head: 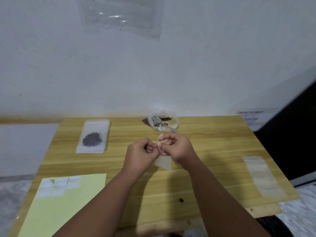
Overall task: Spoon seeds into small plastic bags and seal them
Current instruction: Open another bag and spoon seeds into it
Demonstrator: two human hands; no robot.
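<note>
Above the middle of the wooden table (205, 151), my left hand (139, 153) and my right hand (176, 147) meet and both pinch the top of a small clear plastic bag (163, 162). The bag hangs down between them. Behind my hands lies a crumpled plastic sheet (163, 121) with dark seeds and a metal spoon (161, 123) resting in it. At the left of the table a filled bag of dark seeds (93, 136) lies flat.
A stack of empty clear bags (262, 175) lies at the table's right edge. A pale yellow sheet with white labels (63, 200) covers the front left corner. One loose seed (181, 200) sits near the front. A wall stands close behind the table.
</note>
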